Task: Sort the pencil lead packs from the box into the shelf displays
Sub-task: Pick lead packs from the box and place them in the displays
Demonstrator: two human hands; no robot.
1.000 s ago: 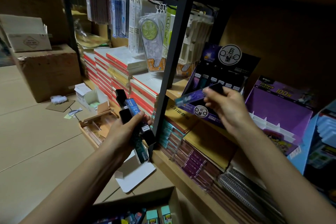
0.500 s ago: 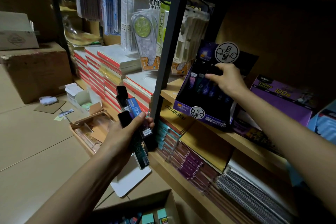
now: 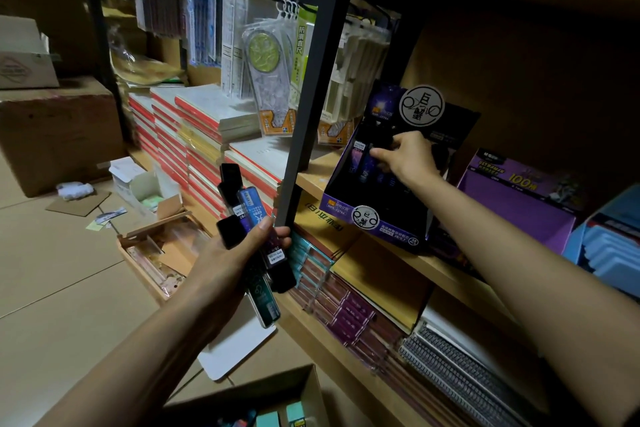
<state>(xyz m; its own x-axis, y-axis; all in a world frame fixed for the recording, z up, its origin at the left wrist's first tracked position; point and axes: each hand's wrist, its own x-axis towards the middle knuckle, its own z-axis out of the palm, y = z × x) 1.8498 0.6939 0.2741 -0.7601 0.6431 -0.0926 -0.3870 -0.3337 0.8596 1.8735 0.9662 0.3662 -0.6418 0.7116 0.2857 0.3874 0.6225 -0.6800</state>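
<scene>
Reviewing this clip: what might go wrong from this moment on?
1. The left hand grips a fanned bundle of lead packs, several poking far out of the grip; one may slip and drop to the floor.
2. The right hand reaches into the purple display, which sits at the shelf's front edge; a firm push might shift or tip it.

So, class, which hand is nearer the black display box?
Right. The right hand is inside the display box; the left hand holds packs below and left of it.
</scene>
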